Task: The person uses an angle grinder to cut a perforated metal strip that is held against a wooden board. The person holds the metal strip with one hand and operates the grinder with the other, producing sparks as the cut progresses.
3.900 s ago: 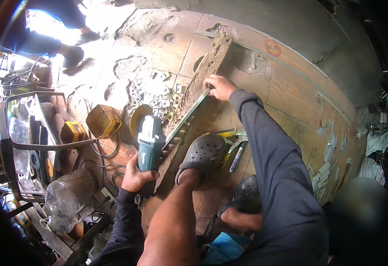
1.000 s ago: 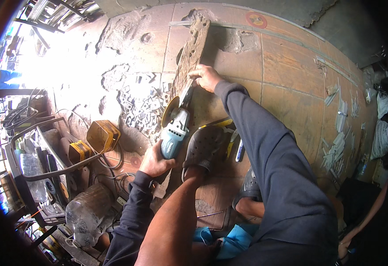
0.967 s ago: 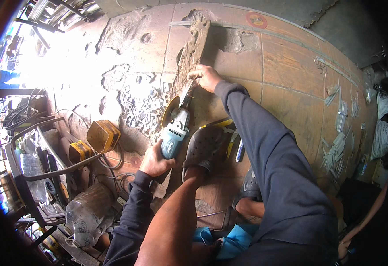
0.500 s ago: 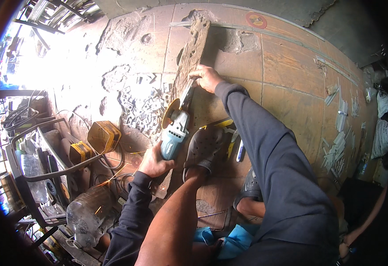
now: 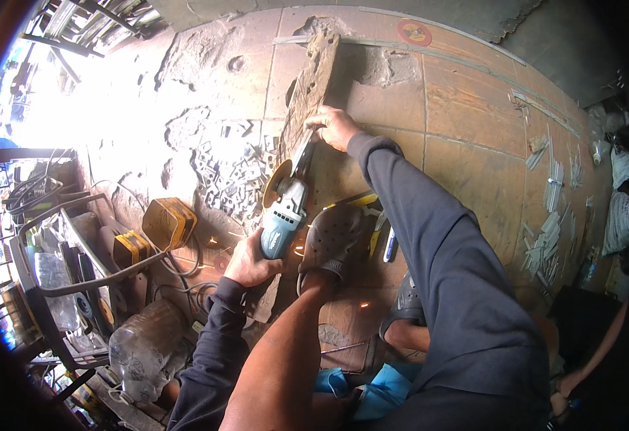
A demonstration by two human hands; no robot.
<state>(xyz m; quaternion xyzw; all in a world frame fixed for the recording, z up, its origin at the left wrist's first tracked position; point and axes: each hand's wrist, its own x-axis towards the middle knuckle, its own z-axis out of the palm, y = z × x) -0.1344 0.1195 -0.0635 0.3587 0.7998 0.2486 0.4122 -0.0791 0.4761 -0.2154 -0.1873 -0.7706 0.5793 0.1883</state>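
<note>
My left hand (image 5: 251, 263) is wrapped round the rear body of a teal angle grinder (image 5: 280, 228). At its front, the yellowish-brown disc (image 5: 277, 182) stands nearly on edge, against or very near a thin metal strip (image 5: 301, 155). My right hand (image 5: 334, 129) pinches the far part of this strip on a worn wooden plank (image 5: 311, 80). The fingers hide the strip's far end, and the exact contact with the disc cannot be made out. A few orange sparks (image 5: 364, 304) glow near my feet.
Small cut metal pieces (image 5: 232, 169) lie heaped left of the plank. My clog (image 5: 332, 237) is close beside the grinder; a marker (image 5: 390, 246) lies to its right. At left are a yellow container (image 5: 169, 224), a metal frame (image 5: 24, 266) and a plastic jug (image 5: 146, 352). Metal strips (image 5: 555, 185) lie at right.
The sparks have shifted: the streaks at lower left are gone, and scattered glowing specks show near the clog and yellow container. Both hands and the grinder stay almost where they were.
</note>
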